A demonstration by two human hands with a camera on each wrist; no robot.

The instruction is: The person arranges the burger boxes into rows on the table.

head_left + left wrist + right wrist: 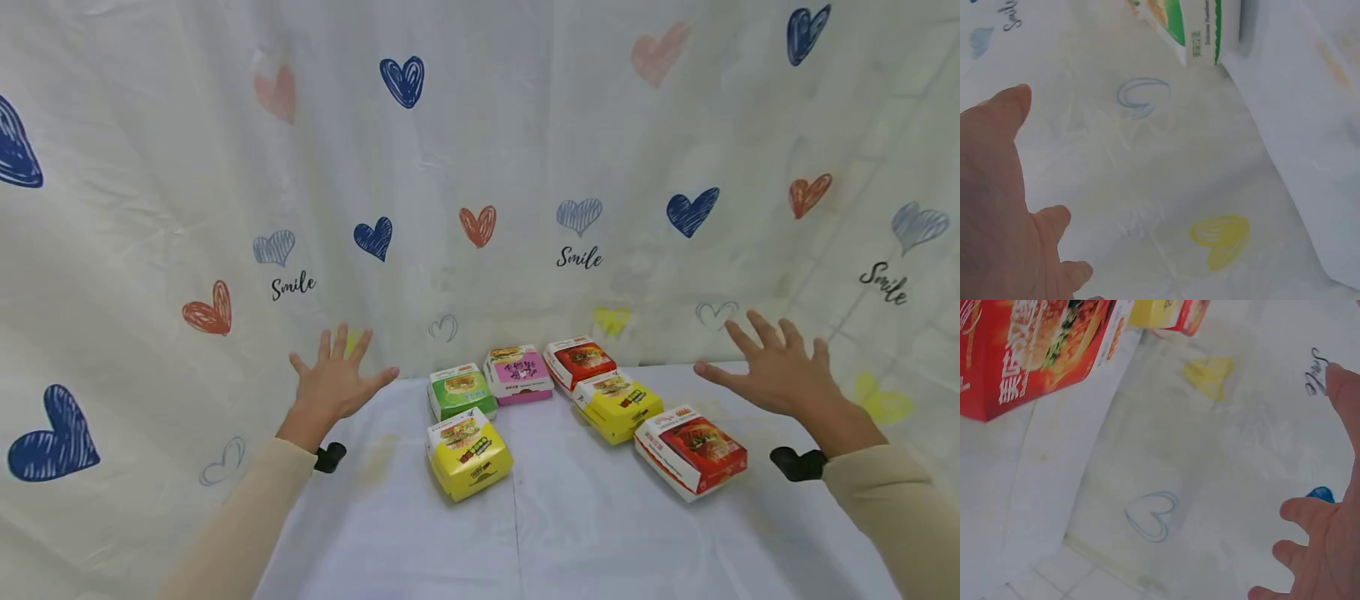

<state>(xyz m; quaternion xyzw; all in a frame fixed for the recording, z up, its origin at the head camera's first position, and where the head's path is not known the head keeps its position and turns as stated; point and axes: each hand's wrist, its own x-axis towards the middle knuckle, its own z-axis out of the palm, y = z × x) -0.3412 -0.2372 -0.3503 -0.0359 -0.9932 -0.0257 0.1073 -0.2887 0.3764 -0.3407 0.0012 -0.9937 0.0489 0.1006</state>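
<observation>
My left hand [333, 385] is raised at the left of the table with fingers spread, holding nothing. My right hand [787, 375] hovers at the right, fingers likewise spread and the palm bare. Between them several burger boxes lie on the table: a green box [462, 393], a pink box [519, 375], a front yellow box [469, 454], a back red box [581, 362], a second yellow box [618, 406] touching it, and a front red box [692, 452]. Nearest my left hand is the green box; nearest my right is the front red box [1041, 356].
A white cloth covers the table [570, 533]. Behind it hangs a pale curtain [517, 150] printed with hearts and the word "Smile". Floor tiles [1072, 575] show past the table's edge in the right wrist view.
</observation>
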